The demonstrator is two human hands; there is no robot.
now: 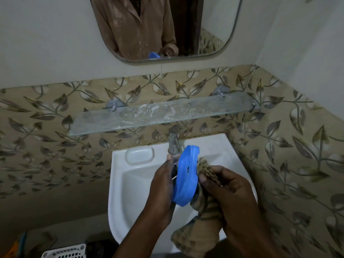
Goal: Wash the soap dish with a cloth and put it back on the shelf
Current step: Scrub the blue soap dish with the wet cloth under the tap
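A blue oval soap dish [186,174] is held on edge over the white sink [134,183], its underside with small holes turned toward me. My left hand [161,190] grips its left rim. My right hand [227,190] holds a brown patterned cloth [202,216] bunched against the dish's right rim, with the rest of the cloth hanging down. The glass shelf [163,114] on the wall above the sink is bare and streaked with white residue.
A chrome tap [174,140] stands just behind the dish. A mirror [163,27] hangs above the shelf. The tiled side wall is close on the right. A white plastic basket [65,251] sits on the floor at lower left.
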